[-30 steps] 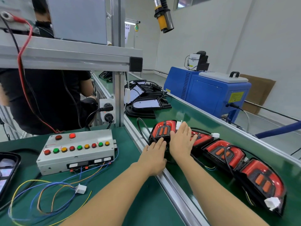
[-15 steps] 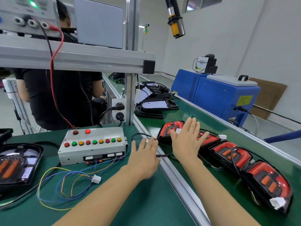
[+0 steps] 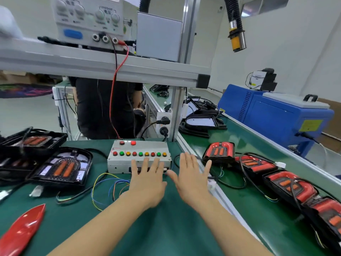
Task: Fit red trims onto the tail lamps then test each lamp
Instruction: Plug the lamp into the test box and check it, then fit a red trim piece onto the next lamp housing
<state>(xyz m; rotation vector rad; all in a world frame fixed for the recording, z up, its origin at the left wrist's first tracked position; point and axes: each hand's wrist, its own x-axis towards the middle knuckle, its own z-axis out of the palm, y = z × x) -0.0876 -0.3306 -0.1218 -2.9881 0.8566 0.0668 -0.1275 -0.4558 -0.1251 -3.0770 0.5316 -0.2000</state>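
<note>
My left hand point(image 3: 147, 180) hovers open with spread fingers in front of the grey test box point(image 3: 139, 156) with its row of coloured buttons. Beside it my right hand point(image 3: 191, 177) is open too, over the bench edge, holding nothing. Several tail lamps with red trims point(image 3: 218, 151) point(image 3: 258, 164) point(image 3: 293, 185) lie in a row on the conveyor to my right. Untrimmed black lamps point(image 3: 62, 168) point(image 3: 34, 141) sit at the left. A loose red trim point(image 3: 22, 230) lies at the lower left.
Coloured wires point(image 3: 108, 189) and a white connector point(image 3: 211, 184) trail from the box. An aluminium frame post point(image 3: 176, 115) stands behind it, with a power supply point(image 3: 88, 17) on the shelf. A blue machine point(image 3: 273, 117) flanks the conveyor. A person in black stands behind the bench.
Both hands have drawn back leftward from the trimmed lamps on the conveyor to in front of the test box. My view has turned left, bringing the untrimmed lamps and loose trim into sight.
</note>
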